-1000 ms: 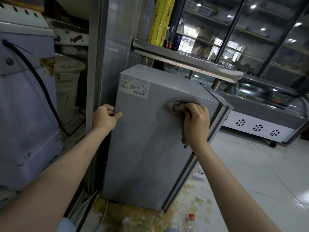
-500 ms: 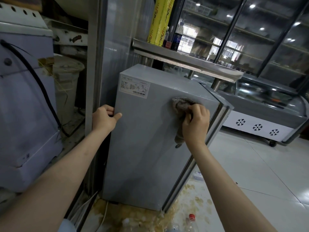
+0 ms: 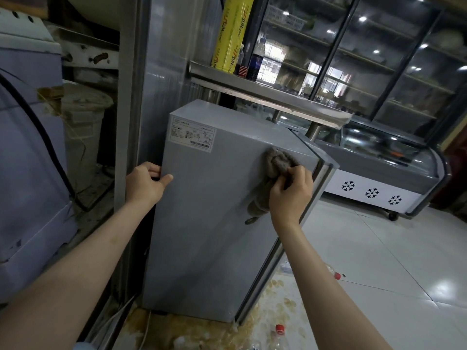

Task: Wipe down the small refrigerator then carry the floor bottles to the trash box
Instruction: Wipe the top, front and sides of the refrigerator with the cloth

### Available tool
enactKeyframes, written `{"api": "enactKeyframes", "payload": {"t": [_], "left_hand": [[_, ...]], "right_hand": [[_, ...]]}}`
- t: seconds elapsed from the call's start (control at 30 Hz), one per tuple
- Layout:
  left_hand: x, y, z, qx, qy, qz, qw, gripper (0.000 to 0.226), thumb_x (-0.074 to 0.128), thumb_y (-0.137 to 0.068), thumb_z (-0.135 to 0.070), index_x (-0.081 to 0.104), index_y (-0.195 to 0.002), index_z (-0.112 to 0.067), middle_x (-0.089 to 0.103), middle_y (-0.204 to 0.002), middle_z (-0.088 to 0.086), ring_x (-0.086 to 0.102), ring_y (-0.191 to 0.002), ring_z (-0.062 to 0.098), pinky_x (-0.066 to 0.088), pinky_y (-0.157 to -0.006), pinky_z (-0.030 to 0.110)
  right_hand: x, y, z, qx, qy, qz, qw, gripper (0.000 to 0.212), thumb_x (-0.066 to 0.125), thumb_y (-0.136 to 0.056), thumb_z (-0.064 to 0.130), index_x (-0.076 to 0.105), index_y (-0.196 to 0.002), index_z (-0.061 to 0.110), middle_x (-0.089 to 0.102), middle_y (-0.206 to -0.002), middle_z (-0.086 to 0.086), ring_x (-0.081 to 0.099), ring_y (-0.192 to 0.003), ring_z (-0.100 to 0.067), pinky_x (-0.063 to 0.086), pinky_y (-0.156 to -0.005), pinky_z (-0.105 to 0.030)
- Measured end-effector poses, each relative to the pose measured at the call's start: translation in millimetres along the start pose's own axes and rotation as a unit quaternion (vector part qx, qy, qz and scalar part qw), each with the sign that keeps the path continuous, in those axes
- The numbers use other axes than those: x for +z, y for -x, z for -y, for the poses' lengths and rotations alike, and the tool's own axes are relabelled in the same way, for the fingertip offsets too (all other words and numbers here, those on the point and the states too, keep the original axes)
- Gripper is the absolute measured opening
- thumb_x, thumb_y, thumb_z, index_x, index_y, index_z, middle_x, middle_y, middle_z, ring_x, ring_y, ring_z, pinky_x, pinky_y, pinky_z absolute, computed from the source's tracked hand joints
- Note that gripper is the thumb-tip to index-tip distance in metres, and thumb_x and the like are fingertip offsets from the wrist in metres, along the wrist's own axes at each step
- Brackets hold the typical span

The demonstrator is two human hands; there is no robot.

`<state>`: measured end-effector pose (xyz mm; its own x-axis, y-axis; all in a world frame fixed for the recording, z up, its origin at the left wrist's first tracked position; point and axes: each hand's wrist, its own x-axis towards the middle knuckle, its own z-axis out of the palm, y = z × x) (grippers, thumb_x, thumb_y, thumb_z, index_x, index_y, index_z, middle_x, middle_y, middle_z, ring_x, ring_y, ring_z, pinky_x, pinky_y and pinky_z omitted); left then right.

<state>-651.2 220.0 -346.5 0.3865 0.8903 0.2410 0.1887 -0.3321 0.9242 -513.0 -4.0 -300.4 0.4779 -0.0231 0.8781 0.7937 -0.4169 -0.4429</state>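
The small grey refrigerator (image 3: 202, 236) stands on the floor under a steel shelf, its side panel facing me. My left hand (image 3: 145, 184) grips the panel's rear left edge, thumb on the face. My right hand (image 3: 290, 193) holds a bunched brown-grey cloth (image 3: 276, 160) against the upper right of the panel, near the door seam; a tail of cloth hangs below the hand. Clear plastic bottles with red caps lie on the floor: one (image 3: 278, 333) at the bottom near the refrigerator's front corner, another (image 3: 333, 272) just right of my right forearm.
A steel shelf (image 3: 273, 97) with a yellow film roll (image 3: 231, 34) and a dark bottle overhangs the refrigerator. A white appliance with a black hose (image 3: 30, 122) stands left. A display freezer (image 3: 379, 178) sits at right. Yellowish stains (image 3: 202, 327) cover the tiles by the refrigerator's base.
My right hand has drawn the cloth slightly down and left along the panel's upper right, then eased back toward the door edge. My left hand has kept its grip.
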Motion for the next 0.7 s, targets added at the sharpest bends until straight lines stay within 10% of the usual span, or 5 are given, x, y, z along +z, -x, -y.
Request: {"api": "enactKeyframes", "payload": {"t": [0.27, 0.7], "left_hand": [[1.0, -0.5, 0.7, 0.006, -0.002, 0.002, 1.0, 0.031, 0.073, -0.08, -0.02, 0.061, -0.104, -0.004, 0.066, -0.106, 0.012, 0.062, -0.095, 0.026, 0.047, -0.078, 0.032], [1.4, 1.1, 1.2, 0.005, 0.008, 0.002, 1.0, 0.033, 0.072, -0.08, -0.021, 0.06, -0.106, -0.004, 0.066, -0.107, 0.013, 0.062, -0.094, 0.027, 0.048, -0.08, 0.036]], "right_hand": [[4.1, 15.5, 3.2, 0.001, 0.014, 0.037, 0.999, 0.028, 0.057, -0.077, 0.005, 0.06, -0.105, 0.001, 0.063, -0.101, -0.012, 0.057, -0.095, -0.026, 0.042, -0.087, -0.025], [-9.1, 8.9, -5.8, -0.002, 0.018, 0.049, 0.999, 0.017, 0.063, -0.071, -0.007, 0.064, -0.087, 0.0, 0.061, -0.09, -0.014, 0.059, -0.084, -0.03, 0.036, -0.075, -0.016]]}}
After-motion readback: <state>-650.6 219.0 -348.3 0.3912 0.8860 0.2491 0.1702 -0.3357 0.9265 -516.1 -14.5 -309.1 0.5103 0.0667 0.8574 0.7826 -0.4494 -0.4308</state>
